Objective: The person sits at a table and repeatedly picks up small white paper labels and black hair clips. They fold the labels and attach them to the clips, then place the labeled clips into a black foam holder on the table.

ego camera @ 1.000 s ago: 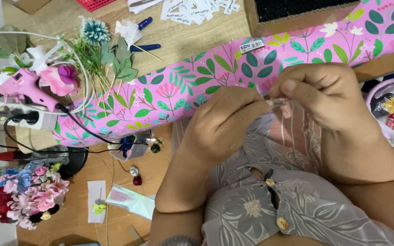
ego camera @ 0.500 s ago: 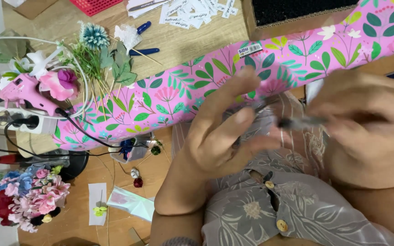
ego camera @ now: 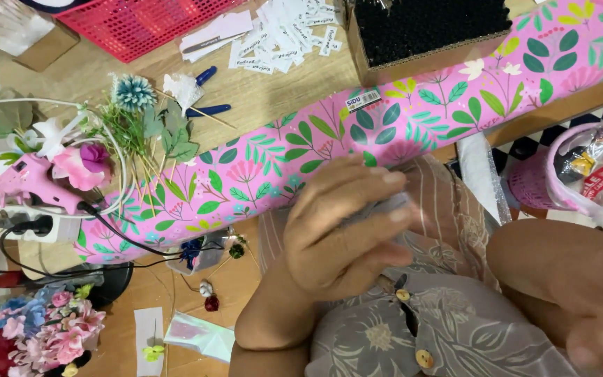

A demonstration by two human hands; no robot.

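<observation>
Curling its fingers close together, the left hand sits just below the long pink roll of flowery wrapping paper and grips a small grey thing, too blurry to say what it is. Over at the bottom corner, well away from the roll, the right hand is cut off by the picture's edge, so I cannot tell if it is open or shut. A pink glue gun lies by the roll's far end, near fake flowers.
</observation>
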